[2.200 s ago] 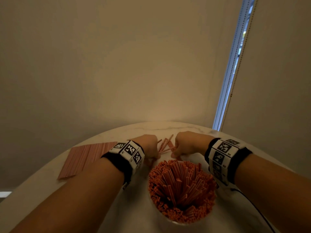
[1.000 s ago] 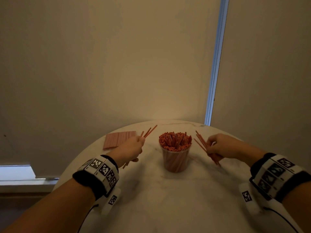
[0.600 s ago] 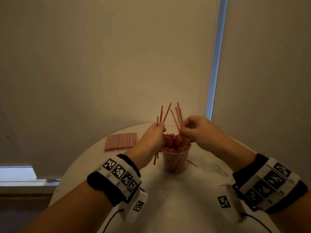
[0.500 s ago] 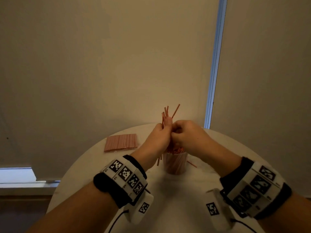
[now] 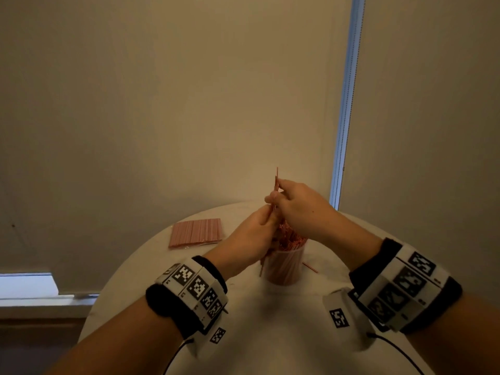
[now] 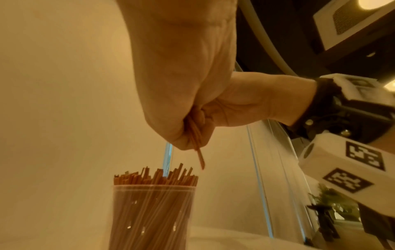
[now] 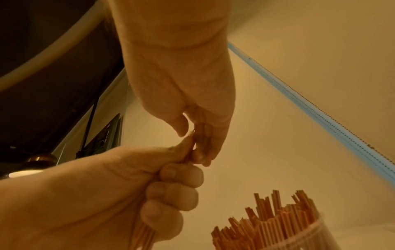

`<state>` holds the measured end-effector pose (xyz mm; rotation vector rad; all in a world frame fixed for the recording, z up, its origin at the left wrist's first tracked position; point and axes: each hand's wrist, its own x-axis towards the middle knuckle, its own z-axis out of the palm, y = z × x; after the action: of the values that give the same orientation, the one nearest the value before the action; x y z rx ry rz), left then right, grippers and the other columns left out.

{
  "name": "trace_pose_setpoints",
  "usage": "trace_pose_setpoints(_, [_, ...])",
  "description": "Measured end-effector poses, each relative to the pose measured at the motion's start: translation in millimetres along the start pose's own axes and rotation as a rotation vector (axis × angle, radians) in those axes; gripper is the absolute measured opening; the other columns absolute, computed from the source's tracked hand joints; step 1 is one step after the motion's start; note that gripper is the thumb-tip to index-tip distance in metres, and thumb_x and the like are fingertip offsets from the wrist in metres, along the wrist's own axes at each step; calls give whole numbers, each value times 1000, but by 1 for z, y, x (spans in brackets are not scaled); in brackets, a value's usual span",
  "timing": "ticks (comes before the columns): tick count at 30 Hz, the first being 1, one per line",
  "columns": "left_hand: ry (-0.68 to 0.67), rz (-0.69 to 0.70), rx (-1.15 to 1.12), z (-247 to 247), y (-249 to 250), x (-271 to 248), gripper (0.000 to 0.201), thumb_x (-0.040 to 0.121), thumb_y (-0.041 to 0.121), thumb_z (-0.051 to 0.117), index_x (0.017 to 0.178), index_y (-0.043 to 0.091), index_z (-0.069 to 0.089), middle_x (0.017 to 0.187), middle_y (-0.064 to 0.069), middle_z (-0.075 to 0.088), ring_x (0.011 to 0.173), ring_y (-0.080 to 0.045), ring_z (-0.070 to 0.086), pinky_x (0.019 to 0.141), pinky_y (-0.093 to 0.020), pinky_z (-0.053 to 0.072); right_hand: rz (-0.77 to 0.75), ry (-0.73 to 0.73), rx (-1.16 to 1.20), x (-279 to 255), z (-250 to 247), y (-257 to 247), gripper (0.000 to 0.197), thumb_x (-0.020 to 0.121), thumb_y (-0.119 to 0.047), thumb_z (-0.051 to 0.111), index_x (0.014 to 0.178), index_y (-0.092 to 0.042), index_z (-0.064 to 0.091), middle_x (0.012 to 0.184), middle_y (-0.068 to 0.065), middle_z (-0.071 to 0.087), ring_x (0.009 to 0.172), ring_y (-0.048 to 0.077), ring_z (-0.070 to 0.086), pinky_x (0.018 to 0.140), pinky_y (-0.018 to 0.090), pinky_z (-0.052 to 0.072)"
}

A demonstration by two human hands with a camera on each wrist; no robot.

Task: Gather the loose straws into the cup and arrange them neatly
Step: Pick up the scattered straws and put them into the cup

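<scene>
A clear plastic cup (image 5: pixel 284 269) packed with upright orange straws stands in the middle of the round white table (image 5: pixel 270 334). Just above it my left hand (image 5: pixel 266 220) grips a small bundle of loose straws (image 5: pixel 276 182) in its fist. The lower ends of the bundle poke out under my left hand (image 6: pixel 188 135), a little above the cup (image 6: pixel 151 211). My right hand (image 5: pixel 274 196) sits on top of the left and pinches the upper ends between thumb and fingers. In the right wrist view the right hand (image 7: pixel 193 140) is above the left fist (image 7: pixel 175 186).
One loose straw (image 5: pixel 309 267) lies on the table just right of the cup. A flat packet of pink straws (image 5: pixel 196 232) lies at the back left. A blind with a bead chain (image 5: pixel 343 131) hangs behind the table.
Each hand lifted straws from beside the cup and brought them together above it. The splayed straws are now one tight upright bundle. The right hand has risen onto its top.
</scene>
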<state>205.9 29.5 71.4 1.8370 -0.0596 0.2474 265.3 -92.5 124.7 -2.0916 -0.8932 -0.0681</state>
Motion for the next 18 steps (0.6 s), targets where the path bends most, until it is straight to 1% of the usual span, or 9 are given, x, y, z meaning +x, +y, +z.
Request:
trace_pose_setpoints(1, [-15,11,-8,2,2,0,31,107,50,36,115,28,57,79,0,68,69,-13,63,59,-24,50,-7,0,17,2,-2,-1,17,103,-31,48,109,-23,62,110,-4,72,106,15,65,97,42,51])
trace_pose_setpoints(3, [-23,0,-81,4,5,2,35,106,49,38,107,18,55,62,10,53,56,-6,49,54,-24,42,-15,20,107,4,-9,-1,7,99,-30,58,100,-26,64,102,-8,75,98,7,68,90,33,54])
trace_pose_setpoints(6, [-40,20,-77,0,7,9,28,105,45,46,102,19,55,60,10,40,54,-8,37,54,-26,33,-22,-25,232,3,-22,-4,16,89,-30,73,102,-22,70,89,-9,76,79,-2,70,68,17,51])
trace_pose_setpoints(8, [-54,43,-78,-1,11,13,17,107,33,48,108,20,58,59,9,41,53,-8,36,52,-26,32,-16,-74,182,5,-28,-8,18,87,-30,75,103,-25,69,87,-9,76,79,3,71,69,22,52])
trace_pose_setpoints(11, [0,76,-194,2,22,23,18,107,22,43,112,12,57,59,11,43,51,-6,40,52,-23,37,-58,-26,22,13,-36,-14,13,90,-31,71,101,-25,69,86,-7,74,79,8,70,70,25,53])
trace_pose_setpoints(13, [35,121,-224,3,29,31,19,107,20,43,116,9,56,69,5,52,60,-8,52,64,-27,46,-99,42,-67,21,-41,-18,9,91,-31,70,99,-25,68,83,-8,70,73,5,67,60,18,48])
trace_pose_setpoints(15, [68,118,-175,-1,33,40,27,105,24,49,128,9,52,94,-4,67,85,-12,67,85,-32,52,-140,126,-132,26,-42,-18,6,92,-30,70,93,-27,64,79,-9,66,63,3,64,46,8,42])
trace_pose_setpoints(16, [80,96,-143,-5,32,44,35,103,28,54,134,12,50,108,-5,70,100,-12,68,92,-33,50,-157,159,-147,27,-41,-15,8,92,-29,70,91,-27,62,78,-10,64,62,3,62,44,7,40])
trace_pose_setpoints(18, [90,47,-66,-16,24,48,56,96,41,66,143,18,44,125,-2,66,115,-9,63,99,-32,44,-165,205,-137,27,-38,-4,7,93,-28,69,92,-27,62,81,-11,65,72,2,62,52,10,41])
